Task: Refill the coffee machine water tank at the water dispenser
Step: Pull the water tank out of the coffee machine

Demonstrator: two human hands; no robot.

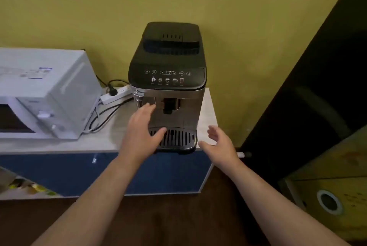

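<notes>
Coffee machine (168, 86), black-topped with a steel front, stands at the right end of the surface (59, 145), at 12 o'clock from the person, backed against the yellow wall so its plug reaches the power strip (117, 94) at its 9 o'clock. Its water tank is not visible from this view; it probably sits at the side or rear. The left hand (143, 128) is spread open and empty before the machine's front, over the drip tray (178, 138). The right hand (220, 144) is likewise open and empty, cupped at 3 o'clock of the tray beside the machine's right flank. The two hands bracket the body, seemingly to steady or turn it for reaching the tank. A microwave (43, 90) sits at 9 o'clock, well apart.
</notes>
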